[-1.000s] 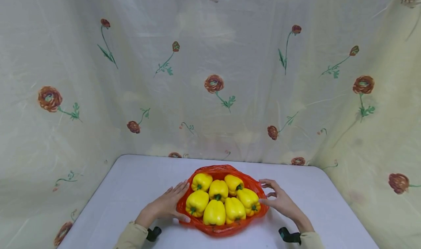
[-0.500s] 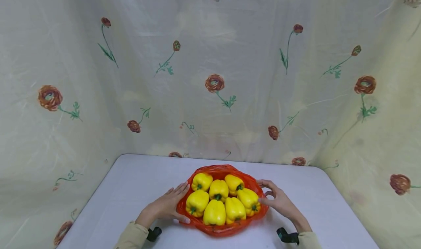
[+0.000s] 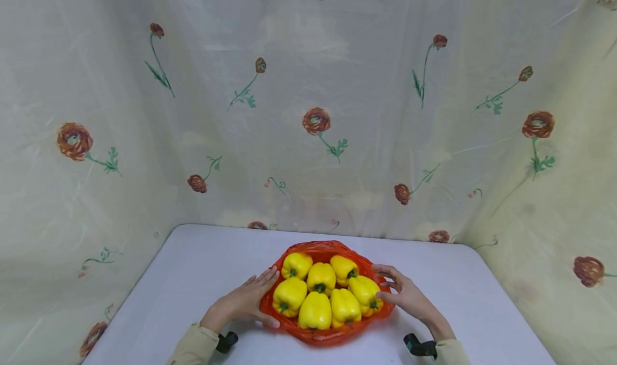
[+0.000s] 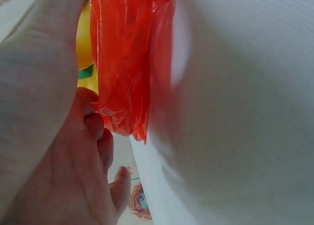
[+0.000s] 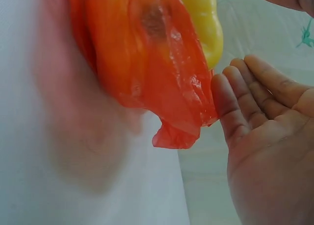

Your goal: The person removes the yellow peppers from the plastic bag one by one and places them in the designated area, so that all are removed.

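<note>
Several yellow bell peppers [image 3: 315, 311] sit in a red plastic bag [image 3: 332, 339] whose mouth is spread wide on the table. My left hand [image 3: 247, 303] lies along the bag's left rim, fingers extended and thumb toward the near side. In the left wrist view, fingertips meet the edge of the bag's wall [image 4: 122, 53]. My right hand [image 3: 408, 296] is at the right rim, with fingers gently bent and thumb near the rightmost pepper. The right wrist view shows its fingertips beside the crumpled red plastic [image 5: 171, 87], with a pepper [image 5: 203, 28] above.
The bag stands on a white table [image 3: 212, 252] with rounded far corners. A pale curtain [image 3: 361, 156] with printed flowers hangs behind and along both sides. Small black devices sit at the left wrist [image 3: 226, 342] and the right wrist [image 3: 420, 347].
My right hand has shifted slightly left, closer over the bag's right rim. The left hand, bag and peppers keep their places. The head view has tilted a little.
</note>
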{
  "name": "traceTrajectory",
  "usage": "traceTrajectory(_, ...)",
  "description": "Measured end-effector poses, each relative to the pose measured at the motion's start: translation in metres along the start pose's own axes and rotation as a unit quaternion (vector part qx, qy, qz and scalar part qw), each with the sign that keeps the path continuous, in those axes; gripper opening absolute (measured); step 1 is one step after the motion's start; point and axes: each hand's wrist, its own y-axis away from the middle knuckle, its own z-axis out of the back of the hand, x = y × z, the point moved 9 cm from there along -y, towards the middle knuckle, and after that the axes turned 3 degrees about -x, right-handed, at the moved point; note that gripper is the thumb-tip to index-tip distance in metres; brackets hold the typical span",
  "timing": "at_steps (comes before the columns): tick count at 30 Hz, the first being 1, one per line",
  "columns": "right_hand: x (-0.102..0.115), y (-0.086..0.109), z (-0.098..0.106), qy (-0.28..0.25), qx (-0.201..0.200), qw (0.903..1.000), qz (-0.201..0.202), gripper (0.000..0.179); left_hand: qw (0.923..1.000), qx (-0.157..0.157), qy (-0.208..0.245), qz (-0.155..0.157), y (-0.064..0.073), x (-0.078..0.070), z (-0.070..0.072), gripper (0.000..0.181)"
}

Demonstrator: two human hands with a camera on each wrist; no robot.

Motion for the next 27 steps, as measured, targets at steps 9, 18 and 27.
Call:
traceTrajectory(9,-0.013,-0.005,-0.006,0.001,0.012,0.9997,-0.020,0.065,1.0000,0.000,-0.004,-0.004,-0.001,0.000,-0.002,0.119)
traceTrajectory(18,-0.020,-0.007,-0.014,-0.008,0.028,0.9990,-0.033,0.070,1.0000,-0.002,-0.007,0.004,-0.002,0.001,-0.004,0.118)
traceTrajectory(27,-0.025,-0.012,-0.018,-0.010,0.052,0.9979,-0.036,0.072,0.9999,-0.003,-0.008,0.009,-0.003,0.003,-0.004,0.117)
